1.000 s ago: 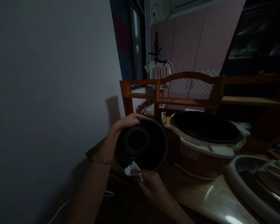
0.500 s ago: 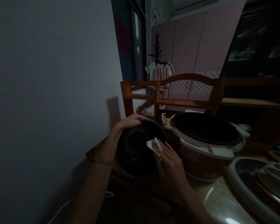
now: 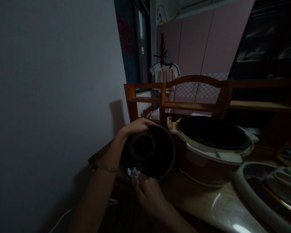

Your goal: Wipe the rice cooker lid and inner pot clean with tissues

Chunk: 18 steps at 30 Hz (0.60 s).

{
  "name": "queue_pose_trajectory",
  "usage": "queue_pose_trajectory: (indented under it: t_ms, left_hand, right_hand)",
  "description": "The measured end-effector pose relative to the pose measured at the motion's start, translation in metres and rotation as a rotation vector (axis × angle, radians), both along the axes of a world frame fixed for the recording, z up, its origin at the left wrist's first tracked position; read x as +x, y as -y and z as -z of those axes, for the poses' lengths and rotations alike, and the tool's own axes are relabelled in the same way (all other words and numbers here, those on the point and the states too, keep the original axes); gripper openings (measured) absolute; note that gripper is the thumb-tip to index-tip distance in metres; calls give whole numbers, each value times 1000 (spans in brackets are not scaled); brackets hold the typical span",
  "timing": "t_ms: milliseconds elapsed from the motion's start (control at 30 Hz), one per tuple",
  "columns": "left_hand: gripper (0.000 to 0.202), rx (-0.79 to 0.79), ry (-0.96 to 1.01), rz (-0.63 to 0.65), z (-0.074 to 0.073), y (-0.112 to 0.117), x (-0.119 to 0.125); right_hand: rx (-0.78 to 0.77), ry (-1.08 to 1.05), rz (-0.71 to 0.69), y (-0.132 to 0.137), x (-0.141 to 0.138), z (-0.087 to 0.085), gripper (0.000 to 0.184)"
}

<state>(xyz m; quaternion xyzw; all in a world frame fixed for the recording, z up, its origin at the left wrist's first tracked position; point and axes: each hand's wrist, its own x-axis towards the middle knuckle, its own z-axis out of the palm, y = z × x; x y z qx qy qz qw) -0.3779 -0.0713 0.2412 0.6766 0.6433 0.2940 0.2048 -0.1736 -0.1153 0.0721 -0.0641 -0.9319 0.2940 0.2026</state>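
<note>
Fingers (image 3: pixel 142 178) of the right hand (image 3: pixel 152 194) are bent together, pinching a crumpled white tissue (image 3: pixel 134 173) at the lower left of a black pot (image 3: pixel 157 149), just inside its rim; whether the tissue presses on the wall is too dark to tell. The left hand (image 3: pixel 137 125) curls over the pot's upper rim, thumb inside and fingers mostly hidden behind it – a grip that likely steadies the pot. Tipped on its side, the pot turns its mouth toward the person, which seems to give the right hand a way in. It is at the left part of the table (image 3: pixel 208 200), near the wall (image 3: pixel 63 81).

Just right of it stands a cooker (image 3: pixel 203 170), uncovered and upright, its lid (image 3: pixel 244 181) lying nearby – probably set aside for reach. Behind them runs a wooden shelf (image 3: pixel 194 105).
</note>
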Motion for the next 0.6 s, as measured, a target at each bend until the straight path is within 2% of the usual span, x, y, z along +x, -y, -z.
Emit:
queue_pose_trajectory:
  t_ms: [167, 400, 600]
  left_hand:
    - [55, -2, -6, -1, -1, 1, 3]
    - [54, 12, 14, -1, 1, 5, 5]
    - [55, 8, -59, 15, -1, -6, 11]
  right_hand:
    - [109, -51, -50, -5, 5, 2, 35]
    - [464, 1, -122, -50, 45, 20, 58]
    - [735, -19, -32, -82, 61, 26, 49]
